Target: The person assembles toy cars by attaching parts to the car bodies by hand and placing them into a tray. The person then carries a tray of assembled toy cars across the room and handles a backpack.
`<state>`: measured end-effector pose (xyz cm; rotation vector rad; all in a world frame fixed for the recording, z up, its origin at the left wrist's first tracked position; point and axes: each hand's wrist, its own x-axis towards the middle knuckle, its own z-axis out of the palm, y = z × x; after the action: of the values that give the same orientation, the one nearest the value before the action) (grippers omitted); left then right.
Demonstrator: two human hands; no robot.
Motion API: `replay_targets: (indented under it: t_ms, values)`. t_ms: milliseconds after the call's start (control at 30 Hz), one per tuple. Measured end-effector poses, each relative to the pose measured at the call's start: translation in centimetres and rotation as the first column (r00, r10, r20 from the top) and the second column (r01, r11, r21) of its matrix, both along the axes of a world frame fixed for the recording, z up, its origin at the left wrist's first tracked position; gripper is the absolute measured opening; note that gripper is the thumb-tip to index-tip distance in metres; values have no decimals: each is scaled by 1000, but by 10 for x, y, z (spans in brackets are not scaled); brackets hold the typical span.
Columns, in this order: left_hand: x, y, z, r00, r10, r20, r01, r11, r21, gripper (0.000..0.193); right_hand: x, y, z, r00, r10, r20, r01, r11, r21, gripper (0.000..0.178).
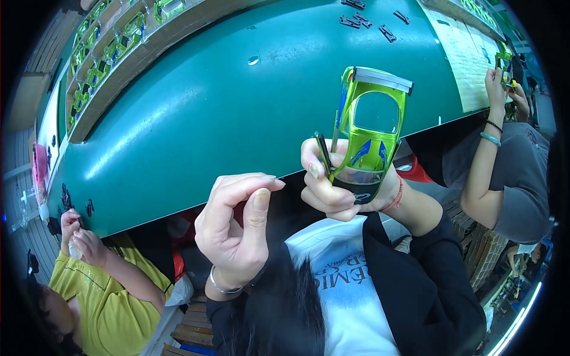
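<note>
A glossy green toy car body [373, 139] is being held with its grey wing [383, 78] uppermost, its lower end being gripped by the curled fingers of the right hand [332, 193]. A slim dark rod [322, 149] is also being pinched there, just beside the body. The body is being seen across the near edge of the green table [208, 124]. To its left, well apart, the left hand [234, 222] is being held half-curled; whether thumb and index finger are being pressed together cannot be told. Beyond both hands, a broad stretch of tabletop is being spanned before loose black parts [356, 22] are reached. The surface is being bounded at far left by a cardboard tray [122, 83] of green pieces, at right by pale sheets [466, 65]. Both sides are being occupied by co-workers, in yellow [113, 296] and grey [510, 172].
</note>
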<state>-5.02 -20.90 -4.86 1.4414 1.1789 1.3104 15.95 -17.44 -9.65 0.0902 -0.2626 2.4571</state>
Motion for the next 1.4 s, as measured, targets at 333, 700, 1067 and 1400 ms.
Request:
replay_targets:
  t_ms: [333,700,1067,1400]
  values:
    - [2,15,-5,981,-98,-168,113,990,81,24,4,-4,10,729,-349,588,51,885,463,18]
    - [-10,16,-9,812,-254,-526,502,764,405,25,4,-13,26,416,-872,257,-372,94,923,17]
    - [-4,9,-4,937,-186,-295,260,936,236,9,7,-13,6,833,-62,550,-129,945,302,29]
    - [-5,8,-8,938,-219,-269,269,949,164,11,5,-17,17,944,123,307,-128,992,-7,47]
